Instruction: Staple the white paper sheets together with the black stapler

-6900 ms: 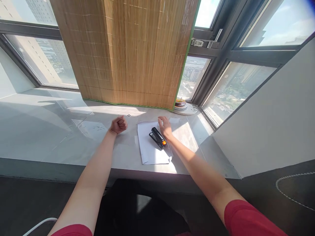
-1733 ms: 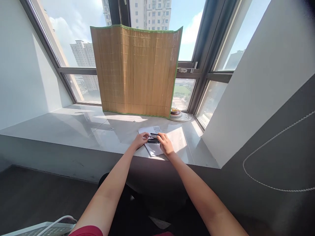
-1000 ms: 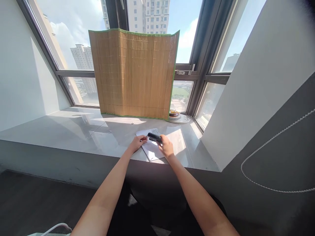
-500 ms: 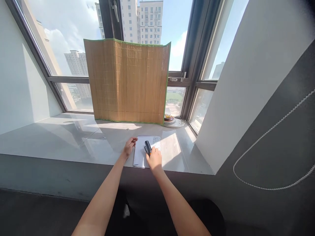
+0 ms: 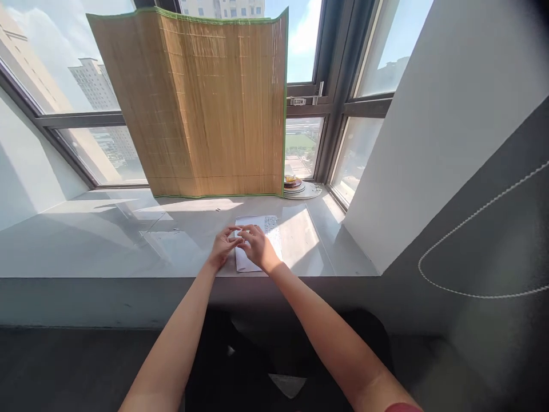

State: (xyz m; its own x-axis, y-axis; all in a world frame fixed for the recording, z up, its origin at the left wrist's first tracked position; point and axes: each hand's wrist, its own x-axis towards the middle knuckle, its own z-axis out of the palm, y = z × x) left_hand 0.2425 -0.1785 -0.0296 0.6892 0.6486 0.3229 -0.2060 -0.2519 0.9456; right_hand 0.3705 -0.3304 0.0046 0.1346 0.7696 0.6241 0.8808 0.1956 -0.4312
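Observation:
White paper, with dense dark print near its upper right corner, lies on the sill close to the front edge. My left hand is at the paper's left side, thumb and fingers pinched together. From the right, my right hand reaches across the paper, its curled fingertips meeting those of the left hand. Whatever is between the fingers is too small or too hidden to make out. The black stapler-like tool is not visible now.
A bamboo mat with green edging stands upright against the window behind the paper. Stacked plates sit at its right end. A white bead cord hangs at the right. The sill's front edge runs just before my hands.
My right hand has moved left to meet my left hand, and the black stapler-like tool it held is out of sight. The camera view has tilted downward.

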